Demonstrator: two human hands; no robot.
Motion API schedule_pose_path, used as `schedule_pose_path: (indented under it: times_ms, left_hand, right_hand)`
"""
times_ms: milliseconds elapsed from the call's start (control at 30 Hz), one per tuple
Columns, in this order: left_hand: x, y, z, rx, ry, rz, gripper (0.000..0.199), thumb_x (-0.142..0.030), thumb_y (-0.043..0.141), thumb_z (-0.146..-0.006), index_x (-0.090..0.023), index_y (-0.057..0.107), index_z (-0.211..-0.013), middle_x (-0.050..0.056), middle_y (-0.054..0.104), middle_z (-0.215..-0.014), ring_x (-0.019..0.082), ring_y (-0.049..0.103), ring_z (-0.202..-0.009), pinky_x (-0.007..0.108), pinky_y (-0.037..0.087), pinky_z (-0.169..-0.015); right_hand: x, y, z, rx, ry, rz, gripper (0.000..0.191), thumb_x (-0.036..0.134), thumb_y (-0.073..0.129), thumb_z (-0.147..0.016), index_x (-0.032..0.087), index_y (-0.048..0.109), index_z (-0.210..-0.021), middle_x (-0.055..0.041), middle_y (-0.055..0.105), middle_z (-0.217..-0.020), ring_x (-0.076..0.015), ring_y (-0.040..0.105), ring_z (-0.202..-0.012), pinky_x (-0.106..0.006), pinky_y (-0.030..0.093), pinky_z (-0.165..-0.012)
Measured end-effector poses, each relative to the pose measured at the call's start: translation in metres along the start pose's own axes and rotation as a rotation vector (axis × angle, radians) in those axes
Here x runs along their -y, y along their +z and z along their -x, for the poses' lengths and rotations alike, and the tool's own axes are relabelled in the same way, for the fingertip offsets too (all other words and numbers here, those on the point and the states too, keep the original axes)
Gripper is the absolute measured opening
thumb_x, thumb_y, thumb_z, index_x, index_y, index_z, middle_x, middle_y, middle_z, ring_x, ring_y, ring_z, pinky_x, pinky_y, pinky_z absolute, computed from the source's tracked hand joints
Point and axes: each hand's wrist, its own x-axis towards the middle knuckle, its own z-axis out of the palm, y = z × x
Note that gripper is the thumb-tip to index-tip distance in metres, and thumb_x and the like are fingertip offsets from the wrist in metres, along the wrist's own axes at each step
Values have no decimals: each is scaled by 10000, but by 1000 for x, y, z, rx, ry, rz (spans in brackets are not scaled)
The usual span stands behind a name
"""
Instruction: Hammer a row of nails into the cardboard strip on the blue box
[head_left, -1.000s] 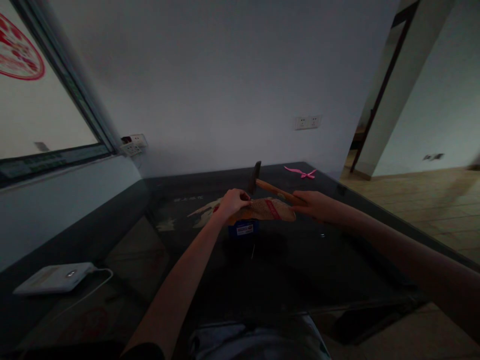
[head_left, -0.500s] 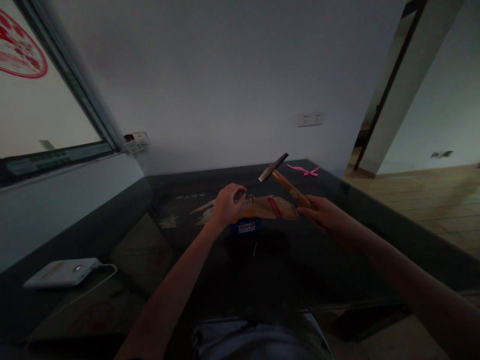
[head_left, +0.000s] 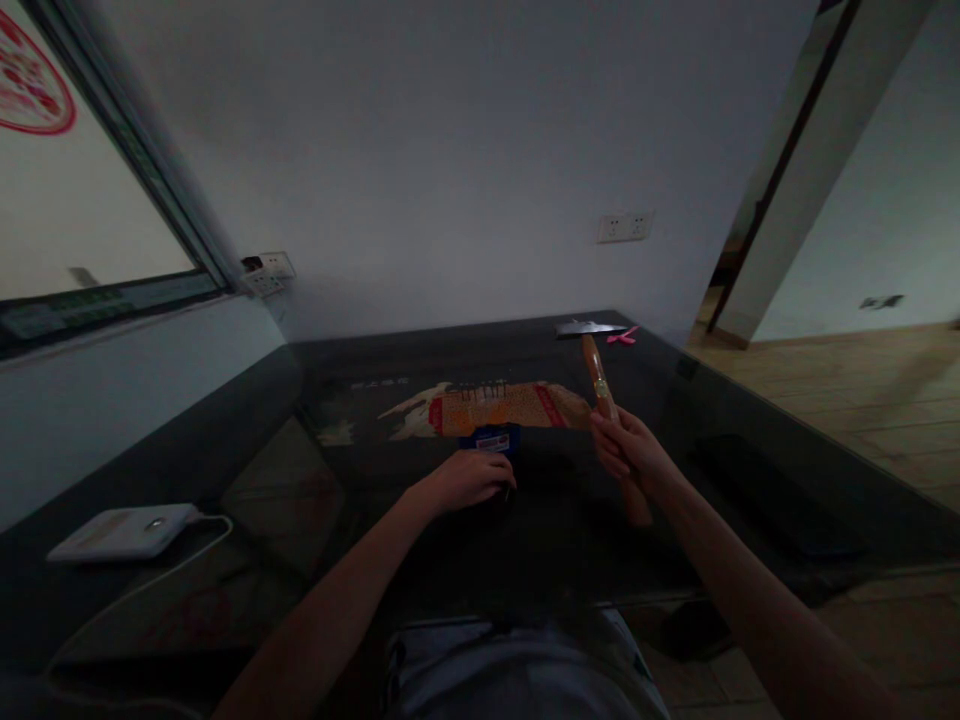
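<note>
My right hand is wrapped round the wooden handle of a hammer, raised with its metal head pointing away from me. My left hand is low over the table, its fingertips pinched at a thin nail, of which only a little shows. Just beyond it is a small dark blue box with a pale label. Behind the box lies a long, speckled tan piece with red bands, its left end ragged. Several nails stand upright in a row along it.
All this is on a dark, glossy table against a wall. A white power bank with a cable lies at the left. A pink ribbon-like item is at the far right corner, and a dark flat object lies right.
My left hand has come down and toward me, from the upright nails to the loose nail on the table. The hammer has swung more upright and slightly right, uncovering the row of nails.
</note>
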Motion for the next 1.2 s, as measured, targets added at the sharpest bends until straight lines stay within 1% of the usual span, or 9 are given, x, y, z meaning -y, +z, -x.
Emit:
schedule_pose_path:
  times_ms: [133, 333, 600, 800, 900, 967, 1067, 1133, 1200]
  left_hand:
    - [1, -3, 1, 52, 10, 48, 172, -186, 538, -835, -244, 625, -971, -3, 599, -1112, 129, 578, -971, 210, 430, -805]
    - [3, -2, 1, 48, -8, -18, 95, -251, 571, -825, -221, 620, -901, 6, 609, -1040, 133, 583, -905, 211, 430, -729]
    - [-7, 3, -3, 27, -83, -95, 58, -192, 554, -799, -182, 599, -834, 30, 634, -875, 151, 593, -825, 226, 435, -697]
    - [-9, 7, -4, 4, -137, 19, 104, -153, 546, -775, -186, 589, -863, 8, 646, -848, 126, 591, -750, 200, 421, -638]
    - [-10, 8, -4, -54, -146, 107, 178, -151, 537, -786, -190, 600, -948, 8, 652, -867, 115, 590, -747, 195, 425, -650]
    - [-13, 6, -5, -107, -111, 171, 204, -154, 527, -803, -187, 603, -990, 16, 655, -898, 112, 594, -775, 199, 436, -695]
    - [-20, -3, -5, -200, -52, 278, 165, -178, 524, -825, -171, 622, -958, 36, 662, -921, 120, 603, -830, 215, 450, -757]
    - [-25, -13, -5, -295, -43, 342, 132, -211, 538, -830, -169, 635, -911, 39, 671, -896, 124, 610, -832, 226, 459, -774]
    - [-28, -25, -6, -430, -80, 370, 121, -256, 571, -820, -175, 643, -875, 34, 678, -857, 126, 619, -804, 236, 468, -770]
  right_hand:
    - [0, 0, 0, -13, 17, -33, 328, 417, 659, -746, 226, 393, -752, 134, 377, -438, -17, 280, -248, -144, 253, -247]
    - [-4, 3, 0, -13, 32, -10, 346, 414, 669, -735, 223, 380, -743, 132, 384, -433, -18, 288, -252, -145, 263, -252]
    - [-3, 6, 2, -12, 54, 49, 359, 442, 655, -735, 226, 369, -756, 136, 382, -432, -24, 284, -248, -151, 262, -250]
    - [-4, 6, 1, -13, 78, 46, 357, 438, 663, -723, 222, 384, -780, 139, 380, -432, -22, 285, -248, -149, 256, -252]
    - [-2, 8, 2, -17, 84, 52, 370, 446, 667, -710, 225, 380, -785, 143, 375, -424, -25, 278, -242, -150, 249, -245]
    - [0, 10, 3, -12, 80, 52, 375, 446, 670, -705, 225, 377, -783, 145, 373, -423, -25, 276, -243, -150, 256, -245]
    - [0, 11, 4, -22, 76, 67, 373, 444, 668, -707, 225, 376, -779, 144, 375, -425, -22, 279, -244, -149, 262, -248]
    - [-2, 10, 3, -30, 80, 72, 368, 446, 663, -712, 224, 378, -785, 143, 382, -430, -21, 283, -243, -146, 255, -248]
    - [-4, 9, 3, -26, 84, 63, 366, 445, 662, -714, 225, 381, -797, 141, 387, -433, -22, 288, -245, -144, 242, -249]
